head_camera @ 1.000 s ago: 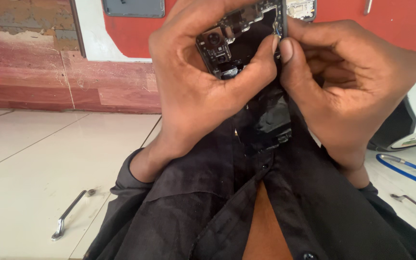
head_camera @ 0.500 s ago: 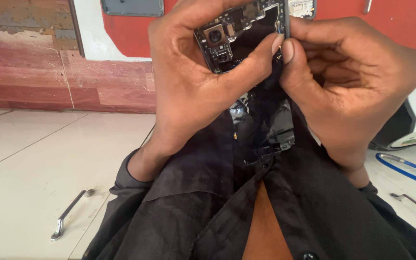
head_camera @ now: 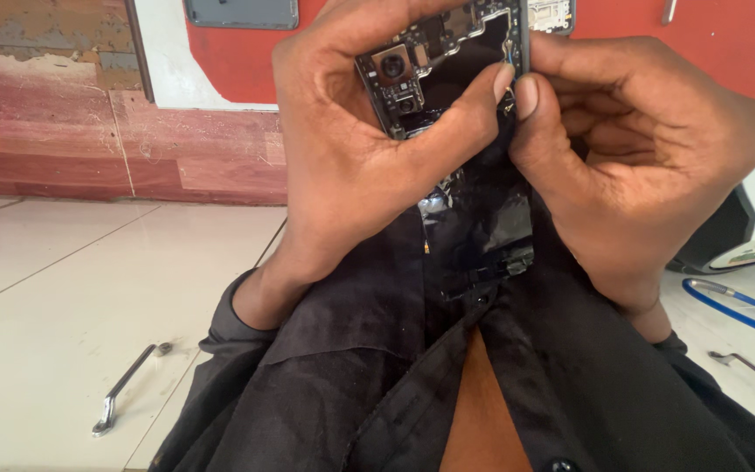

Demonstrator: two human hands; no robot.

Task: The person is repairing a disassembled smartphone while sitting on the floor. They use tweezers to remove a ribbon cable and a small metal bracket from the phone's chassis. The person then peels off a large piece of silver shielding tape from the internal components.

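White tiled floor (head_camera: 72, 297) is taking up the near left of the head view, w/ a worn reddish wood-look wall (head_camera: 54, 131) running along the far left and a red panel (head_camera: 246, 61) w/ a white border behind the hands. Both hands are working close to the camera, high in the frame, above a black shirt (head_camera: 351, 376) w/ the collar lying open at the near centre. Left hand (head_camera: 351, 149) is wrapping round an opened phone (head_camera: 447, 96), back cover off, circuit board and camera module (head_camera: 393, 70) showing toward the far left corner of the phone; its fingers are curling over the far top edge and the thumb (head_camera: 465, 109) is pressing across the phone's inner face, so the hand is clamped on the phone. Right hand (head_camera: 648, 166) is sitting just beside it on the right, fingers folded together, thumb tip (head_camera: 526, 96) pushing against the phone's right edge and touching the left thumb. Phone is standing roughly upright betw. the two hands, its near end (head_camera: 482, 236) w/ a glossy dark film hanging down against the shirt. Can't tell if anything small is sitting under the right fingers. On the floor, near left, a metal drawer handle (head_camera: 124, 389) is lying well apart from the hands. Far right: a blue cable (head_camera: 727, 301), another metal tool (head_camera: 749, 367) and a dark rounded object (head_camera: 714, 236) are lying on the white surface. A grey flat slab (head_camera: 242, 12) is showing at the far top edge.
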